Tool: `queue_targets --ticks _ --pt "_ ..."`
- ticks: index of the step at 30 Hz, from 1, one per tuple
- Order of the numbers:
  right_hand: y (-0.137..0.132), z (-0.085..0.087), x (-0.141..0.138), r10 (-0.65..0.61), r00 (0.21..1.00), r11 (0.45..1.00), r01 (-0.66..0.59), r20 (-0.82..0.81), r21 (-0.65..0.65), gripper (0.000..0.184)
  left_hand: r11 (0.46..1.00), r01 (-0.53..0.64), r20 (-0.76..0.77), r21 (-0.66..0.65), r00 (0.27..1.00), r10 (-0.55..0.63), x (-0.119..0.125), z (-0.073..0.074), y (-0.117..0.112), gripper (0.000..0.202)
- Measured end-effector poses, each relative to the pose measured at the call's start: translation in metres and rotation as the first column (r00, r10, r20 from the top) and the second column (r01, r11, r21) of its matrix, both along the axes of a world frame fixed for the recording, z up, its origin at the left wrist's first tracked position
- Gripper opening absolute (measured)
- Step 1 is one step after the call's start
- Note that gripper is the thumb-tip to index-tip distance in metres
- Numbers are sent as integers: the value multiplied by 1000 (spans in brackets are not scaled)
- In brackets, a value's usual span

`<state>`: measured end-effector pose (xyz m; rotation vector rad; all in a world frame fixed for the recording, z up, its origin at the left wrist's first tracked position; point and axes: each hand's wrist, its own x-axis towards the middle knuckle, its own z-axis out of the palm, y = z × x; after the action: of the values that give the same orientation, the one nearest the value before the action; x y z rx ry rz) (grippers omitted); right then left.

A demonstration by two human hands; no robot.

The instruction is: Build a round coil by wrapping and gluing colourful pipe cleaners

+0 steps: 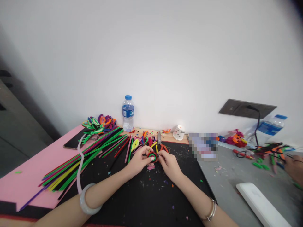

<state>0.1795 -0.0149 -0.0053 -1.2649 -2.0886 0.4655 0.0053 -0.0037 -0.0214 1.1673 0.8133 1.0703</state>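
Note:
A small coil of pipe cleaner, red outside with green and black within, is held above the black mat. The fingers and thumb of my left hand are closed around its left side. From the right, my right hand pinches at the coil's edge, its fingertips pressed together. Just behind the hands lie a yellow-green loop, scissors with orange handles, and short coloured pieces. Pink scraps show below the coil.
Long pipe cleaners fan out at left over a phone and pink sheet. Finished loops, a water bottle and a paper cup stand along the wall. At right are a co-worker's hand and a white case.

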Motion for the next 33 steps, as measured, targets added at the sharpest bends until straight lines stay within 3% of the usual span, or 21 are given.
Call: queue_targets --ticks 33 --pt "2 -3 0 2 999 1000 -3 -46 -19 15 1000 7 -10 -14 1000 -7 0 -2 1 31"
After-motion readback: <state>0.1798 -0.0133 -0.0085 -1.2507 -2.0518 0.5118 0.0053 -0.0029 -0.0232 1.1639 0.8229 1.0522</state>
